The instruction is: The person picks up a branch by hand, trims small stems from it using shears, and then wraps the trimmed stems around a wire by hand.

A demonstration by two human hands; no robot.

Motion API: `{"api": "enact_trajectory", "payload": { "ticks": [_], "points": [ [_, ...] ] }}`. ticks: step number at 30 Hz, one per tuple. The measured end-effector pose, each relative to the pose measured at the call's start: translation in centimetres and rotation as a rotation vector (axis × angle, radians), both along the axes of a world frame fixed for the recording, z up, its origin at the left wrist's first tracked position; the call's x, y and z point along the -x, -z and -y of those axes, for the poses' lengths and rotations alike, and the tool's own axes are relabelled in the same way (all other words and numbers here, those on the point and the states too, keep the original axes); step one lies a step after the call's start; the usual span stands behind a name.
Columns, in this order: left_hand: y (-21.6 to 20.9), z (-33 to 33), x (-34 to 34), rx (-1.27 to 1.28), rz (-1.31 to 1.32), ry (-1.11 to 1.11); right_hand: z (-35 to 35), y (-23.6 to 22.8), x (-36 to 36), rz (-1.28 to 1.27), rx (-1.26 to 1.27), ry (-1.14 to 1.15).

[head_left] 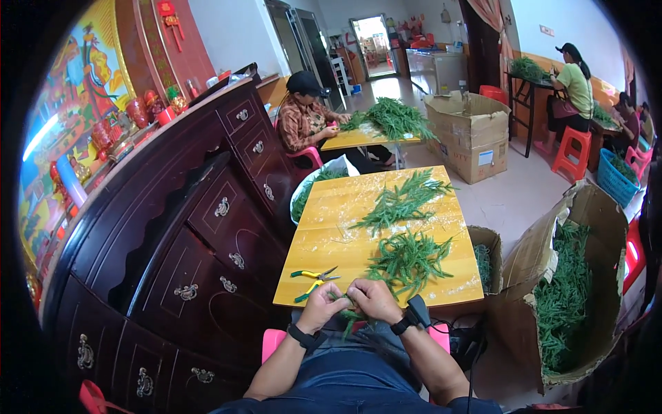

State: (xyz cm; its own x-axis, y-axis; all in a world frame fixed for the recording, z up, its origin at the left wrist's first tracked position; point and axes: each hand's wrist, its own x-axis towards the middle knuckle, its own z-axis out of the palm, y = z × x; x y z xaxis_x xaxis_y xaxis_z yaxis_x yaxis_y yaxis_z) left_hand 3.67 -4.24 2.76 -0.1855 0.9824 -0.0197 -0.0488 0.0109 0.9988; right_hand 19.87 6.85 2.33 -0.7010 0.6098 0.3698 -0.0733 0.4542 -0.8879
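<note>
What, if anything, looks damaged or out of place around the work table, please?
The large cardboard box on the right, holding green sprigs, looks damaged: its rim is torn and ragged. White flecks, perhaps debris, also litter the yellow table, so its surface looks untidy.

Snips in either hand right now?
No, the yellow-and-green snips lie on the yellow table, while the left hand and right hand pinch a green sprig.

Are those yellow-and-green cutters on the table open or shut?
Open. The cutters, lying near the left hand, have their two blade tips apart and their handles spread.
</note>
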Motion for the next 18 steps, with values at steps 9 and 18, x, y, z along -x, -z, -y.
{"api": "enact_trajectory", "payload": {
  "ticks": [9,18],
  "points": [
    [-1.1,0.8,-1.0,0.067,0.134,0.088,0.7,-0.5,-0.2,0.039,-0.219,0.089],
    [0.9,0.0,-1.5,-0.306,-1.181,-0.433,1.8,0.1,1.0,0.098,-0.305,0.127]
  ]
}}
